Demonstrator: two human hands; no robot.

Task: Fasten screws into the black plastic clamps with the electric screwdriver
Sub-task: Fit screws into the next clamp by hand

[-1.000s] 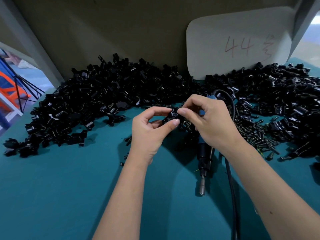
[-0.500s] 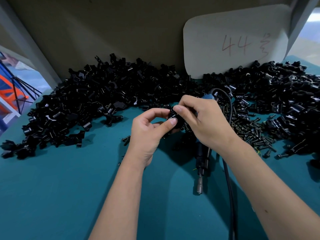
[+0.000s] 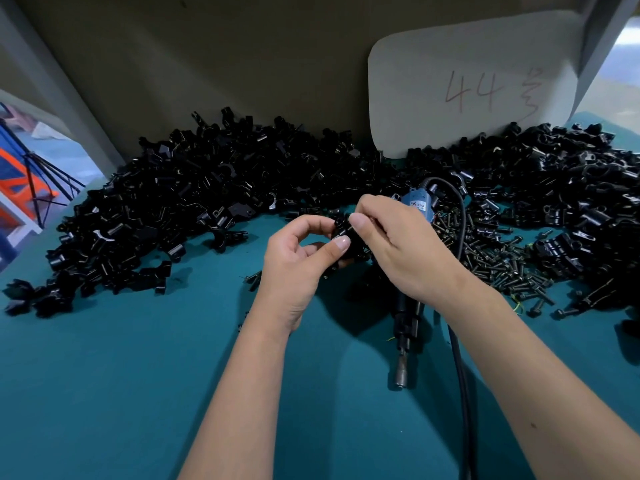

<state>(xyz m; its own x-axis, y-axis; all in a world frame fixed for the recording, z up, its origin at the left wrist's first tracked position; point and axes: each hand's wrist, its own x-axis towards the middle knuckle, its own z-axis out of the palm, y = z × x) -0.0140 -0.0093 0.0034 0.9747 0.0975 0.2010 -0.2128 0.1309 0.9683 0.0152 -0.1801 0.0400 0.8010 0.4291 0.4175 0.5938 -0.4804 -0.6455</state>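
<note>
Teal cloth covers the workbench point(image 3: 104, 393), which backs onto a dull brown panel point(image 3: 225, 64) with a rounded pale card point(image 3: 433, 133) leaning against it, marked "44" in red pen. Along the back of the bench lies a broad heap of black plastic clamps point(image 3: 173, 209), running from the far left to the middle, and a second heap of clamps point(image 3: 571, 188) fills the right side. Between the right heap and the middle sits a scatter of small dark screws point(image 3: 498, 265).

Both bare hands meet above the middle of the bench. The left hand point(image 3: 294, 261) pinches a single black clamp point(image 3: 341, 228) between thumb and forefinger, its other fingers curled beneath. The right hand point(image 3: 401, 247) grips the same clamp from the other side with its fingertips; whether a screw is held there too cannot be told, since the fingers hide it.

Under the right hand the electric screwdriver point(image 3: 407, 327) lies flat on the cloth, untouched, its blue rear end toward the heaps and its metal bit holder pointing toward the person. Its black cable point(image 3: 459, 375) loops from the blue end and runs down beside the right forearm.
</note>
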